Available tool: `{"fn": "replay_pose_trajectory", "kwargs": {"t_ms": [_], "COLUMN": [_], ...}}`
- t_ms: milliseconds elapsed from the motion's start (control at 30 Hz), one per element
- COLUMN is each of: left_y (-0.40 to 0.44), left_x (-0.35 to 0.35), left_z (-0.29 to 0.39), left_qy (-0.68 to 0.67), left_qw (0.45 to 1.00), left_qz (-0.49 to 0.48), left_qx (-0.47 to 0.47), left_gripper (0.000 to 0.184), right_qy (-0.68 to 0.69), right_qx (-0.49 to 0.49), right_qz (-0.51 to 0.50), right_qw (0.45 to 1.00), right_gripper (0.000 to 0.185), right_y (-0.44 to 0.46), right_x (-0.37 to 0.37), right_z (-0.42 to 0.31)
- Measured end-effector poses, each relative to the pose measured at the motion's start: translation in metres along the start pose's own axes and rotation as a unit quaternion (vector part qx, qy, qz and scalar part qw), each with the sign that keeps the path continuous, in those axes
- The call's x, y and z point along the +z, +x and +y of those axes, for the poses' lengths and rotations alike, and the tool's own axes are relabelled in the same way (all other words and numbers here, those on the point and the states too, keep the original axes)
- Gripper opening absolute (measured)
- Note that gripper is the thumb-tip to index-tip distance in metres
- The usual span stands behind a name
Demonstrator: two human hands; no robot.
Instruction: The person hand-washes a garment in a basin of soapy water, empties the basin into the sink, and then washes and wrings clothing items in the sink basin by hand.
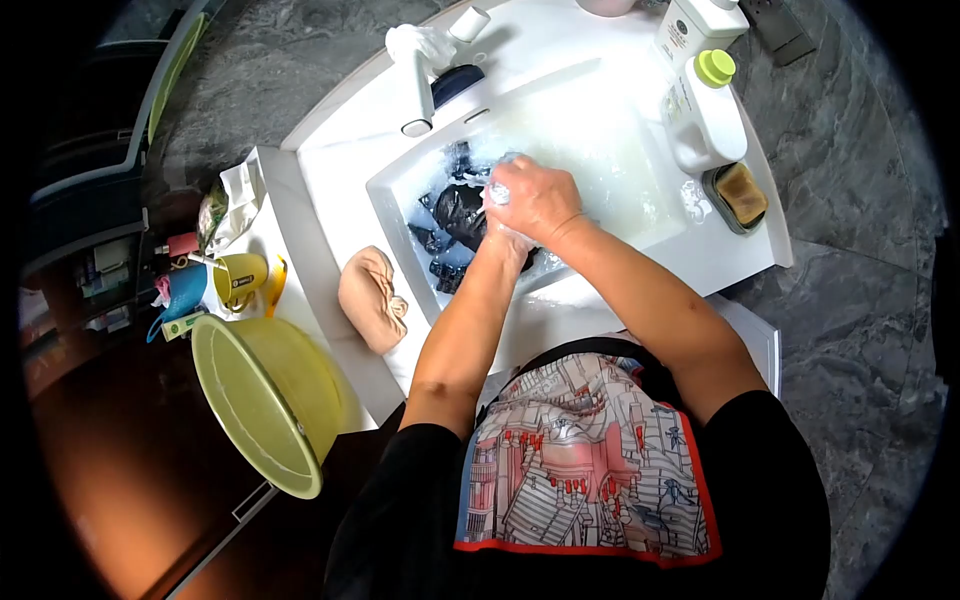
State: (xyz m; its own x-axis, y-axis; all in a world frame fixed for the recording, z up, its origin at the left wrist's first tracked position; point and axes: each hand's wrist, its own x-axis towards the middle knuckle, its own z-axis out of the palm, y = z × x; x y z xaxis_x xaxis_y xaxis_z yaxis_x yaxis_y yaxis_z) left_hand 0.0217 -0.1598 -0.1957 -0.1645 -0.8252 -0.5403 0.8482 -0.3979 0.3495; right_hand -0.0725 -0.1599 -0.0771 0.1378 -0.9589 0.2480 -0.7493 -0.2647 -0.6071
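Observation:
Over a white sink (380, 196) of cloudy, soapy water, my two hands are pressed together. My right hand (540, 200) is closed, with white suds around its fingers. Mostly hidden behind and below it is my left hand (508, 238), also wet with foam; its fingers cannot be made out. What the hands hold between them is too covered to name. Dark wet fabric (462, 214) floats in the water just left of the hands, partly puffed up above the surface.
A faucet (414, 100) stands at the sink's back left. White bottles (703, 120) and a soap dish (738, 196) line the right side. Beige cloth (372, 300) lies on the left counter, near a tilted yellow-green basin (265, 400) and a yellow cup (240, 278).

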Motion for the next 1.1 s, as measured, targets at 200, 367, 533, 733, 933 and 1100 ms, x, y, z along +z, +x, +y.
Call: {"fn": "replay_pose_trajectory", "kwargs": {"t_ms": [200,367,533,733,933,1100], "left_y": [-0.039,-0.009,0.008,0.029,0.005,-0.019], "left_x": [0.071,0.049,-0.007,-0.016,0.025,0.048], "left_z": [0.019,0.037,0.029,0.052,0.047,0.056], "left_qy": [0.118,0.122,0.802,0.701,0.219,0.118], "left_qw": [0.993,0.986,0.524,0.711,0.970,0.975], "left_qz": [0.029,0.114,0.066,0.035,0.061,-0.073], "left_qx": [-0.009,0.001,0.277,-0.052,-0.088,-0.174], "left_gripper": [0.036,0.055,0.062,0.067,0.086,0.073], "right_qy": [0.137,0.161,-0.003,0.130,0.466,0.296], "right_qx": [0.313,0.340,0.111,0.219,0.409,-0.010], "right_qz": [-0.043,0.009,-0.122,-0.311,-0.209,-0.183], "right_qw": [0.939,0.926,0.986,0.916,0.756,0.937], "right_gripper": [0.047,0.057,0.069,0.062,0.047,0.039], "right_y": [0.020,-0.002,-0.038,-0.019,-0.008,-0.038], "right_x": [0.032,0.012,0.018,0.048,0.014,-0.001], "right_z": [0.109,0.134,0.130,0.180,0.077,-0.002]}}
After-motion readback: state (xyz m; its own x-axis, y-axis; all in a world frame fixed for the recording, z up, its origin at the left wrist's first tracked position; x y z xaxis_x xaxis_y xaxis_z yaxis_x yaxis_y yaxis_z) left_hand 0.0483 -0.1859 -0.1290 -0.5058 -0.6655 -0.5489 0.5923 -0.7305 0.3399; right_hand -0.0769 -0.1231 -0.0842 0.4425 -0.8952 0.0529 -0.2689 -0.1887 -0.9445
